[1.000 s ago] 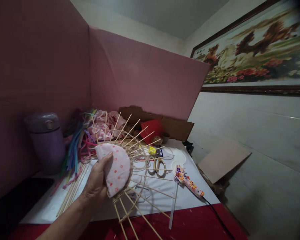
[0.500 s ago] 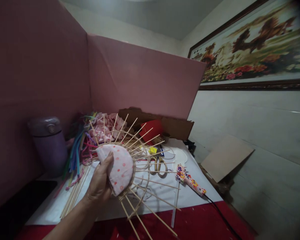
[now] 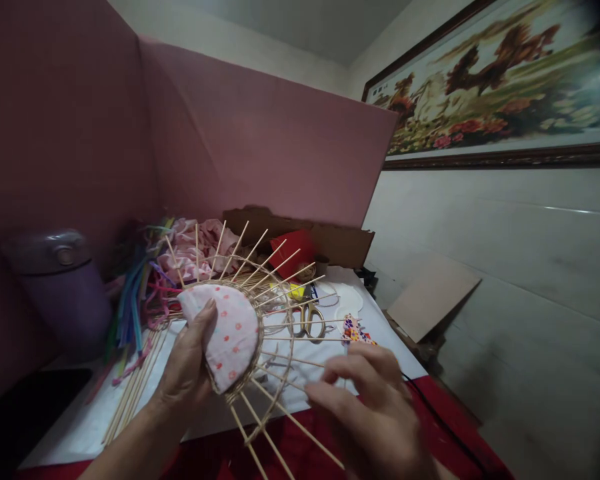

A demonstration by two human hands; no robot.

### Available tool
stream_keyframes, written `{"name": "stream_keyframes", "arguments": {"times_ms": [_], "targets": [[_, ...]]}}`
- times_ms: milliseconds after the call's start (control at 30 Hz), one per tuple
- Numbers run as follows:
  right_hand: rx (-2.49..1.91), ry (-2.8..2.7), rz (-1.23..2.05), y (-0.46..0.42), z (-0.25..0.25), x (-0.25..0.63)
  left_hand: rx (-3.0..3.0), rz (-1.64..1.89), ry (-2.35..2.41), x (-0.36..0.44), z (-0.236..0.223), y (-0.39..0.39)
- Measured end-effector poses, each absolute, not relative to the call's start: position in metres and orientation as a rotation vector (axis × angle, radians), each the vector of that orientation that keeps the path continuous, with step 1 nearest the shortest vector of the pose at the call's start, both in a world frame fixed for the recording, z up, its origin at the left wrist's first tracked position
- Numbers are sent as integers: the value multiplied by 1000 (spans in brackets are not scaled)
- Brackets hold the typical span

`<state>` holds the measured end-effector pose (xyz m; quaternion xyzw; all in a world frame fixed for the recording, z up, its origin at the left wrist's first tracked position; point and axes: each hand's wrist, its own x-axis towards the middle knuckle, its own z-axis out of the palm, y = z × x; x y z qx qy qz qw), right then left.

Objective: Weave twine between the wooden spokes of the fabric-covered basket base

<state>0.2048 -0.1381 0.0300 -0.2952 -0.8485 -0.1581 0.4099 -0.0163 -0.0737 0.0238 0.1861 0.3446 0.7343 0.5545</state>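
My left hand (image 3: 193, 350) is closed on a half-round woven frame, thumb on top of its white fabric cover (image 3: 233, 333) with pink-red dots. The fingers under the frame are hidden. Thin wooden sticks (image 3: 300, 430) fan out from the curved edge, and a loop of twine (image 3: 291, 347) runs across them partway out. At lower right, my right hand (image 3: 367, 407) hovers by the stick ends with bent fingers and a gap between thumb and forefinger. It covers some stick tips and part of the flowered glue gun (image 3: 356, 331).
Gold-handled scissors (image 3: 314, 322) lie on the white sheet (image 3: 300, 400), beyond the sticks. Coloured pipe cleaners (image 3: 133, 300), crumpled pink cloth (image 3: 195, 240) and a purple tumbler (image 3: 67, 300) stand at left. A red piece (image 3: 293, 253) leans near cardboard (image 3: 340, 245) at the back.
My right hand has come into view from the lower right, reaching over the stick ends and the glue gun. The view has shifted slightly; my left hand keeps its hold on the frame.
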Motion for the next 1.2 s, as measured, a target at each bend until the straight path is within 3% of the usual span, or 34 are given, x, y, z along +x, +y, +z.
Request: {"name": "stream_keyframes", "arguments": {"times_ms": [200, 600, 867, 1200], "targets": [[-745, -2230, -307, -101, 28, 184, 495, 1658, 872, -14, 24, -78], [-659, -2304, -572, -103, 32, 179, 441, 1565, 881, -11, 27, -81], [-623, -2351, -541, -101, 27, 182, 561, 1517, 945, -15, 18, -77], [-897, -2173, -327, -63, 87, 198, 586, 1341, 1097, -11, 24, -85]]}}
